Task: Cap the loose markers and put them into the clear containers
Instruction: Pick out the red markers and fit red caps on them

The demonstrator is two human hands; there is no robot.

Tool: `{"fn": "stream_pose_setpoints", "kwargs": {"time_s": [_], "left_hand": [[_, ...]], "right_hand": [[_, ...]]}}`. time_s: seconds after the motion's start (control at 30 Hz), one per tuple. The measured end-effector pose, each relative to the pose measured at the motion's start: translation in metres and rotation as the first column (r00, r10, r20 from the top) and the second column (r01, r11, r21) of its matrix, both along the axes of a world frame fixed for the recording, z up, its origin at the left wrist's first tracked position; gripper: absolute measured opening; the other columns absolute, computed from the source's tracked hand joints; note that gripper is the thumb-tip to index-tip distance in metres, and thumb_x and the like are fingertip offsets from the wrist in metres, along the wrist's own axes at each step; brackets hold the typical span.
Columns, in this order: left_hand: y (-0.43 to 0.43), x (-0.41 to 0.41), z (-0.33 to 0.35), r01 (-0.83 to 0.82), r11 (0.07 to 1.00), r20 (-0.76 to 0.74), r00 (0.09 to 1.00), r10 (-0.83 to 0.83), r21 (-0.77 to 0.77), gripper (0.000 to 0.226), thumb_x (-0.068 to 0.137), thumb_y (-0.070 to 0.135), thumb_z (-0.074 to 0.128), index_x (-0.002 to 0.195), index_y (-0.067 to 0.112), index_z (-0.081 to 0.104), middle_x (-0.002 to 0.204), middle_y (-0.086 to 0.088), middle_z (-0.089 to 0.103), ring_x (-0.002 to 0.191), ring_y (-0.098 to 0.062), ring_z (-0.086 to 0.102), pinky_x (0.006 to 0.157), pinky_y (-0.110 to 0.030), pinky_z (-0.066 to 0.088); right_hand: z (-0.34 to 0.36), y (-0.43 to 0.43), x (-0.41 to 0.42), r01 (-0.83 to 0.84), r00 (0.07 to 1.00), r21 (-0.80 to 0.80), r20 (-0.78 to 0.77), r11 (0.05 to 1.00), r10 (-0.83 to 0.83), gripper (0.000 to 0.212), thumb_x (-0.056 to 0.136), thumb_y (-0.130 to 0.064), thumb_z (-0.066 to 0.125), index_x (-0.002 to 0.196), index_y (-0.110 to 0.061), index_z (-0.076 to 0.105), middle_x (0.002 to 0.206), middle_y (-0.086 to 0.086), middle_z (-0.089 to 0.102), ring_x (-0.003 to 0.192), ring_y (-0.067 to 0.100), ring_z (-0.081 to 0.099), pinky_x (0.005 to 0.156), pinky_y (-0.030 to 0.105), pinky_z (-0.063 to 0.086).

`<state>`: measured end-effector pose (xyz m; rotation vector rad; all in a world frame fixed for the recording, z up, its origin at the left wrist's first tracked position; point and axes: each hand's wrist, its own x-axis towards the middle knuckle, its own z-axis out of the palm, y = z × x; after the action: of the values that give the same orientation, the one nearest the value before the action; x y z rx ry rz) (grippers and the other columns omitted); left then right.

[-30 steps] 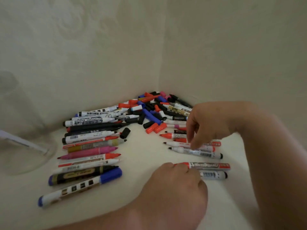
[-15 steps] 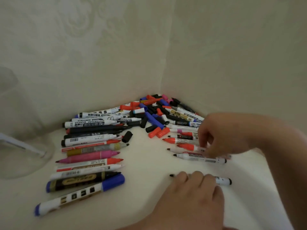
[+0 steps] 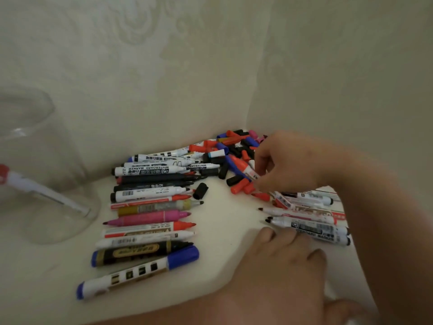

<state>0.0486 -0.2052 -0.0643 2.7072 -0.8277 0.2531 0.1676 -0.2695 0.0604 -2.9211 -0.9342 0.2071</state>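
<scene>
Table (image 3: pixel 225 240): pale and bare in the middle, it carried everything.
Left hand (image 3: pixel 281 266): nearest and knuckles up, with fingers curled down onto the table. The fingertips were just beside two black-tipped markers (image 3: pixel 311 229). Whether it gripped anything could not be told.
Blue marker (image 3: pixel 140 273): capped, it lay flat as the nearest of the left row.
Row (image 3: pixel 145 195): markers lay side by side left of centre, most uncapped with tips to the right. A pink marker (image 3: pixel 150 218) lay mid-row.
Container (image 3: pixel 46 148): clear, it stood at far left, well apart from both hands. One white marker (image 3: pixel 39 192) with a red end leaned inside it.
Right group (image 3: pixel 307 202): markers lay with tips pointing left between the two hands, partly hidden by the right forearm.
Black cap (image 3: pixel 200 191): it lay alone, just beside the row's tips.
Right hand (image 3: pixel 288 160): farther back and apart from the left hand. Its fingers pinched a red marker (image 3: pixel 243 166), which was held slanted with its red end toward the caps.
Caps (image 3: pixel 236 146): red, blue and black, they were heaped loose at the far corner.
Walls (image 3: pixel 164 66): pale and patterned, they met behind the caps.
</scene>
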Motion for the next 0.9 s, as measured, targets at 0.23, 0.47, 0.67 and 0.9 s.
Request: {"fn": "stream_pose_setpoints", "kwargs": {"time_s": [0.23, 0.47, 0.67, 0.9], "left_hand": [[0.022, 0.002, 0.020, -0.037, 0.999, -0.079, 0.996, 0.035, -0.019, 0.057, 0.095, 0.064, 0.035, 0.120, 0.022, 0.066, 0.125, 0.004, 0.052, 0.118, -0.017, 0.040, 0.101, -0.038, 0.031], [0.044, 0.012, 0.036, -0.175, 0.956, -0.182, 0.974, 0.134, -0.236, 0.024, 0.094, 0.049, 0.060, 0.096, 0.027, 0.070, 0.096, 0.014, 0.057, 0.094, -0.002, 0.051, 0.086, -0.023, 0.045], [0.091, 0.032, 0.076, -0.554, 0.739, -0.226, 0.832, 0.506, -0.383, 0.031, 0.082, 0.049, 0.075, 0.074, 0.022, 0.063, 0.066, 0.005, 0.063, 0.059, -0.008, 0.058, 0.055, -0.024, 0.042], [0.110, 0.032, 0.083, -0.485, 0.660, -0.361, 0.873, 0.327, -0.574, 0.006, 0.085, 0.033, 0.076, 0.089, 0.029, 0.074, 0.077, 0.007, 0.076, 0.066, -0.010, 0.072, 0.067, -0.031, 0.060]], "right_hand": [[-0.022, -0.017, 0.008, 0.145, 0.988, 0.540, -0.123, 0.829, -0.092, 0.008, 0.078, -0.012, 0.073, 0.073, -0.012, 0.067, 0.053, -0.008, 0.056, 0.047, 0.007, 0.046, 0.051, 0.029, 0.040], [-0.041, -0.015, 0.016, 0.203, 0.973, 0.705, -0.223, 0.680, -0.059, 0.009, 0.071, -0.018, 0.066, 0.070, -0.013, 0.059, 0.059, 0.000, 0.053, 0.053, 0.013, 0.045, 0.054, 0.031, 0.037], [-0.052, -0.011, 0.016, 0.202, 0.964, 0.822, -0.262, 0.532, 0.037, 0.013, 0.081, -0.010, 0.071, 0.075, -0.009, 0.060, 0.054, 0.003, 0.060, 0.045, 0.012, 0.052, 0.048, 0.026, 0.042], [-0.028, -0.001, -0.015, 0.148, 0.912, 0.831, -0.324, 0.536, 0.250, 0.016, 0.088, -0.018, 0.077, 0.097, -0.005, 0.071, 0.071, 0.003, 0.073, 0.055, 0.016, 0.066, 0.046, 0.022, 0.047]]}}
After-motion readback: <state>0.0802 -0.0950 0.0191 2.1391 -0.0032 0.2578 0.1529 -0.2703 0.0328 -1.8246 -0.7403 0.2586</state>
